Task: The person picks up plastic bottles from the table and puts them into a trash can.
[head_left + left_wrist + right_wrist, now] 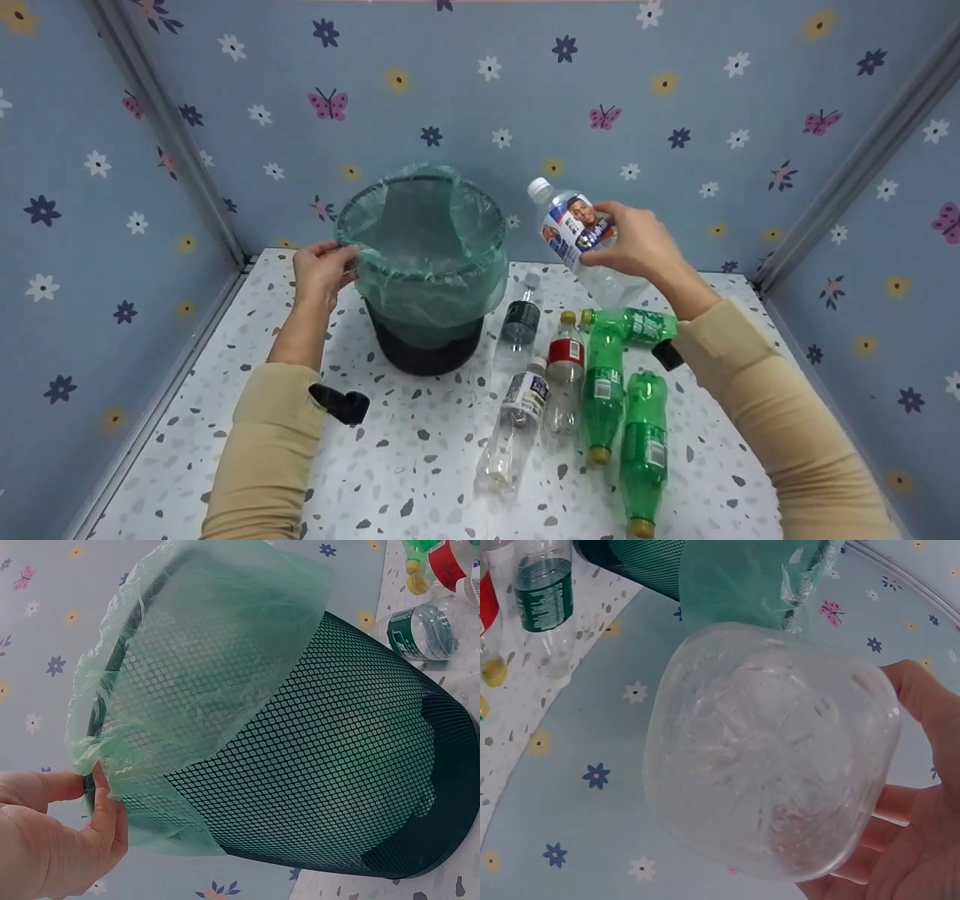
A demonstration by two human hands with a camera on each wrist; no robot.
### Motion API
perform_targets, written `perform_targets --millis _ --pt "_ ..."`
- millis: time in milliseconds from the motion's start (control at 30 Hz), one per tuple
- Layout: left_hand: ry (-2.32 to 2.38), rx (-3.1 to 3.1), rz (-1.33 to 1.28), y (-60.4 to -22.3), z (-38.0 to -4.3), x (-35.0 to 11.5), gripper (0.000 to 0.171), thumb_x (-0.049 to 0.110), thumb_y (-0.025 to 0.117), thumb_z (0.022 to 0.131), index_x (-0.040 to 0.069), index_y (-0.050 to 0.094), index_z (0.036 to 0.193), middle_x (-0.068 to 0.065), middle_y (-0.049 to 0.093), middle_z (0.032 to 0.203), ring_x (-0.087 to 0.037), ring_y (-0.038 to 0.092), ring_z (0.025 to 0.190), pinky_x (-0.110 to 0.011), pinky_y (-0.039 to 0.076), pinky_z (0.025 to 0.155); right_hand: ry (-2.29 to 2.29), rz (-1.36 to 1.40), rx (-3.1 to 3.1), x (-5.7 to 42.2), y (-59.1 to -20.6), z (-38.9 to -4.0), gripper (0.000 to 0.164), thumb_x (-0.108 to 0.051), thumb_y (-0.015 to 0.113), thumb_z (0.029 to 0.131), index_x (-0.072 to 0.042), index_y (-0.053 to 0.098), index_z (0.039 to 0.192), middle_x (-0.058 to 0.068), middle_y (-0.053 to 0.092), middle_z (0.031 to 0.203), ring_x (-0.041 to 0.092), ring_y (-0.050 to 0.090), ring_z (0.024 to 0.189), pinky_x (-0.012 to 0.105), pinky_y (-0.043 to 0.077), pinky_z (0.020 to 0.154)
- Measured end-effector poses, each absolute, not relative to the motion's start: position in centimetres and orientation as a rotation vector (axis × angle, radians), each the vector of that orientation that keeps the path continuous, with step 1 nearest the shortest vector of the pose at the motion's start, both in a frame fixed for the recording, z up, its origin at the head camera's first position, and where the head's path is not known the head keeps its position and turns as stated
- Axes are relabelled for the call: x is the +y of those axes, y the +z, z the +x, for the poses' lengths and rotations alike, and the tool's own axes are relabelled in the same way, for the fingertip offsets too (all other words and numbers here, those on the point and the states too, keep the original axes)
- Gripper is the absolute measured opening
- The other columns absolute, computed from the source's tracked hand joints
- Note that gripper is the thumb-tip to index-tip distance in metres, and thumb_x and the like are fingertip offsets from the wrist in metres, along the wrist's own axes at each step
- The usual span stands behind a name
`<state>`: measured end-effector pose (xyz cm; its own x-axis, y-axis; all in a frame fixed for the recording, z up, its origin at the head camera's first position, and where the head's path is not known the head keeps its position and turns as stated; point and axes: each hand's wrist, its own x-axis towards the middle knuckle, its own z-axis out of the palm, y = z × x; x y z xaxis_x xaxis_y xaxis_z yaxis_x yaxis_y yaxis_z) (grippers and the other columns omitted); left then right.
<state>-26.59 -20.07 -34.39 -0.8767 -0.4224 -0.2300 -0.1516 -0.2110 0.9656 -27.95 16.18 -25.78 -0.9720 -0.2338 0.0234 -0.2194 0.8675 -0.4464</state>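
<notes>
My left hand (324,271) pinches the rim of a black mesh wastebasket (315,757), thumb and fingers on either side of the edge. A thin green bag (431,289) lines the basket and folds down over its outside. My right hand (637,244) grips a large clear plastic bottle (559,217) round its labelled middle, raised above the table to the right of the basket. This bottle tilts with its white cap towards the basket; its squarish base (765,757) faces the right wrist camera.
On the speckled white table (420,480) lie several bottles right of the basket: a green-labelled clear bottle (520,322), a red-labelled one (566,360), a white-labelled one (517,420), and green ones (645,450). Flowered panels (480,90) enclose the back and sides.
</notes>
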Motion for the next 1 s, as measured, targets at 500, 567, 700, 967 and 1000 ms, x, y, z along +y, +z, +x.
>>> perform_targets --millis 500,567,700,967,1000 --pt "-2.184 -1.854 0.702 -34.5 -26.6 -20.2 0.042 0.008 0.056 0.086 -0.002 0.040 0.125 -0.004 0.046 0.095 -0.011 0.052 0.076 -0.018 0.048 0.060 -0.748 -0.545 2.979 9.2 -23.6 -29.5 0.076 -0.024 0.075 0.069 -0.010 0.038 0.133 0.011 0.050 0.121 0.023 0.047 0.105 0.035 0.041 0.086" --pt "-2.184 -1.855 0.699 -34.5 -26.5 -20.2 0.042 0.008 0.055 0.086 -0.002 0.041 0.124 -0.004 0.046 0.095 -0.011 0.052 0.076 -0.018 0.048 0.061 -0.758 -0.571 2.976 8.4 -23.6 -29.6 0.075 -0.024 0.075 0.068 -0.010 0.040 0.133 0.009 0.050 0.121 0.022 0.047 0.106 0.033 0.040 0.086" --pt "-2.192 -1.856 0.694 -34.5 -26.5 -20.1 0.042 0.008 0.056 0.086 -0.003 0.041 0.124 -0.005 0.046 0.096 -0.011 0.052 0.077 -0.018 0.048 0.061 -0.769 -0.603 2.974 6.7 -23.5 -29.9 0.075 -0.024 0.076 0.067 -0.009 0.041 0.132 0.007 0.052 0.119 0.020 0.048 0.104 0.031 0.041 0.086" --pt "-2.178 -1.865 0.690 -34.4 -26.5 -20.0 0.042 0.008 0.056 0.086 -0.002 0.042 0.124 -0.004 0.047 0.096 -0.011 0.053 0.077 -0.018 0.048 0.062 -0.744 -0.588 2.986 3.4 -23.2 -30.3 0.075 -0.026 0.076 0.067 -0.016 0.040 0.133 0.005 0.052 0.117 0.017 0.050 0.100 0.029 0.042 0.082" --pt "-2.180 -1.866 0.688 -34.4 -26.5 -20.0 0.042 0.008 0.056 0.086 -0.003 0.041 0.125 -0.004 0.047 0.095 -0.011 0.053 0.076 -0.018 0.048 0.061 -0.727 -0.583 2.987 3.0 -23.2 -30.3 0.075 -0.027 0.076 0.067 -0.017 0.040 0.133 0.004 0.052 0.117 0.017 0.050 0.101 0.029 0.042 0.082"
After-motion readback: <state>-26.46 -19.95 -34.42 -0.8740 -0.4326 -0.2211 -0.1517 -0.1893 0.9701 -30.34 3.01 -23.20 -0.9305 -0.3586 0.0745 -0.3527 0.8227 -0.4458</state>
